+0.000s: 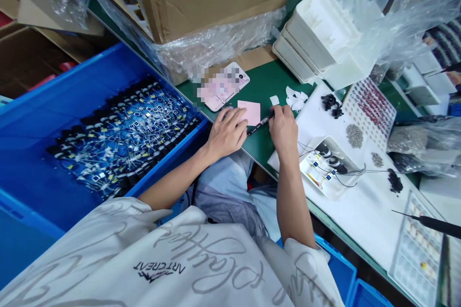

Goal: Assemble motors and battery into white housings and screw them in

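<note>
My right hand is closed around one end of a slim dark pen with a light pattern. The pen slants down to the left, close above the green tabletop. Beside its other end, my left hand lies with bent, slightly parted fingers, at the left edge of a pink paper pad. Behind that hand rests a phone in a pink case, partly blurred. A small white slip and a heap of white scraps lie just beyond my right hand.
At left, a blue crate holds rows of wired black parts. A white tray with wired parts stands at right, near small black pieces and a screwdriver. Stacked white bins and a cardboard box stand behind.
</note>
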Motion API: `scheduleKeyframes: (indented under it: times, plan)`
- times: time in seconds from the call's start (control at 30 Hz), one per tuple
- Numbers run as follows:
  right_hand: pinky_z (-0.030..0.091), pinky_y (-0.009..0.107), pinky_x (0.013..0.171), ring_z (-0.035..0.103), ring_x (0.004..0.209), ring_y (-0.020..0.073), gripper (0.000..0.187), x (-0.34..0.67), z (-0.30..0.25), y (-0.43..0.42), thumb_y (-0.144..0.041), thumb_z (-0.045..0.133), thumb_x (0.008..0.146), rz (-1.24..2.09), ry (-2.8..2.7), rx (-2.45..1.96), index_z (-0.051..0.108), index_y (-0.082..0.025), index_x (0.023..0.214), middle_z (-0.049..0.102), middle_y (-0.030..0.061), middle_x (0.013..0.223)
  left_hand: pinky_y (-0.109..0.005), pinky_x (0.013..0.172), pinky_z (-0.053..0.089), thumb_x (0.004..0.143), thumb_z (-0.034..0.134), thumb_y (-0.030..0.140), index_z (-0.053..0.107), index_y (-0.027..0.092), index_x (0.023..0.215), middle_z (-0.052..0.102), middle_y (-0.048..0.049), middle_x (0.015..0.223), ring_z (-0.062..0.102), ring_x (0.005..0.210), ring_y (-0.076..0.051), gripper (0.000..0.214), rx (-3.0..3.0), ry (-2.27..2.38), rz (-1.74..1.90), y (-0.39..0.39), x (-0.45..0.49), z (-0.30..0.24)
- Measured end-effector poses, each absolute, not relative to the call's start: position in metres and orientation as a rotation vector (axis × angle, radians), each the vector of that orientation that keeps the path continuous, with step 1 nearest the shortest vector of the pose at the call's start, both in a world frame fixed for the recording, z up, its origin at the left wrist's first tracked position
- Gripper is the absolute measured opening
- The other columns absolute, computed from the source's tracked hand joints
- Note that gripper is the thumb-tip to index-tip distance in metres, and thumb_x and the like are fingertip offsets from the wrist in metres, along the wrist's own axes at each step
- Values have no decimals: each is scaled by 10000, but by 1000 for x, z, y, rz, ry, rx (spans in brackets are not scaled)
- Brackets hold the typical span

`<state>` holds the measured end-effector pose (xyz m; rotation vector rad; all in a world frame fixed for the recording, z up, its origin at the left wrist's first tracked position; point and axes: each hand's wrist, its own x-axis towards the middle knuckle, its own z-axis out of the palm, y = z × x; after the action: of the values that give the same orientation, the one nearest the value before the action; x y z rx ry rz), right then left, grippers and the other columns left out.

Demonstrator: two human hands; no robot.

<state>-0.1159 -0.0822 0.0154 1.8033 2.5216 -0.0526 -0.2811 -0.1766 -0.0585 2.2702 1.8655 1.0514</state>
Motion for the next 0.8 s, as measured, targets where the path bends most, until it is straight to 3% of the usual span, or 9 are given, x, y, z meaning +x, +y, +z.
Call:
scheduleKeyframes:
  times: [0.17, 0.3, 0.37, 0.47, 0.57, 0.63, 0.67, 0.73, 0.8]
  plan:
    - [523, 335, 828, 589, 1144, 265, 396, -108, 26, -96, -147, 320, 1028, 33, 2329, 1825, 643, -130, 1257, 575, 189, 1275, -541, 1164, 490, 1009, 440, 162, 702, 147, 1281, 757, -157, 1307, 688, 1253, -300, 377, 2179, 1869, 1143, -179, -282, -64]
    - [537, 342, 817, 615, 1062, 251, 353, -110, 27, -95, -175, 339, 1037, 15, 2318, 1792, 643, -88, 1193, 587, 215, 1236, -515, 1159, 488, 1007, 430, 181, 570, 137, 1464, 720, -184, 1378, 653, 1330, -299, 480, 2122, 1946, 1291, -177, -284, -72]
    - [548, 346, 825, 619, 1073, 254, 358, -114, 26, -95, -185, 333, 1046, -26, 2333, 1805, 636, -78, 1204, 586, 226, 1254, -517, 1145, 487, 1007, 453, 201, 585, 152, 1443, 708, -188, 1401, 644, 1344, -310, 458, 2175, 1949, 1304, -175, -287, -75]
    - [557, 327, 812, 628, 1100, 246, 356, -118, 29, -110, -193, 337, 1062, -135, 2391, 1852, 628, -90, 1239, 595, 216, 1276, -542, 1115, 490, 1002, 512, 214, 679, 188, 1286, 768, -161, 1273, 701, 1221, -313, 330, 2307, 1877, 1283, -179, -291, -75]
    - [537, 245, 799, 652, 1070, 159, 283, -119, 35, -136, -253, 407, 1092, -288, 2526, 1869, 662, -197, 1202, 656, 95, 1214, -646, 1092, 494, 973, 557, 210, 701, 215, 1290, 787, -172, 1245, 726, 1182, -365, 348, 2432, 1774, 1211, -185, -304, -73]
    - [500, 252, 717, 676, 1048, 142, 344, -117, 36, -154, -256, 349, 1118, -295, 2801, 1701, 670, -205, 1232, 678, 66, 1198, -796, 1110, 427, 923, 582, 226, 663, 272, 1429, 743, -182, 1384, 690, 1280, -460, 514, 2446, 1723, 1101, -181, -317, -69]
    - [475, 273, 669, 689, 1043, 146, 401, -115, 36, -162, -286, 302, 1134, -246, 2937, 1608, 668, -207, 1278, 682, 64, 1224, -847, 1116, 399, 880, 591, 241, 626, 355, 1493, 703, -130, 1475, 655, 1339, -492, 624, 2430, 1692, 1042, -176, -321, -65]
    - [399, 280, 589, 713, 993, 114, 445, -106, 31, -182, -246, 272, 1133, -185, 3000, 1604, 702, -240, 1247, 707, 25, 1209, -911, 1136, 337, 772, 581, 288, 515, 603, 1532, 565, 93, 1622, 581, 1430, -527, 825, 2360, 1685, 997, -168, -321, -55]
    - [344, 281, 540, 729, 935, 80, 482, -94, 22, -206, -252, 256, 1136, -176, 3021, 1679, 735, -275, 1185, 735, -18, 1138, -891, 1148, 358, 679, 543, 306, 476, 724, 1480, 485, 277, 1616, 550, 1456, -538, 906, 2303, 1729, 1051, -165, -312, -42]
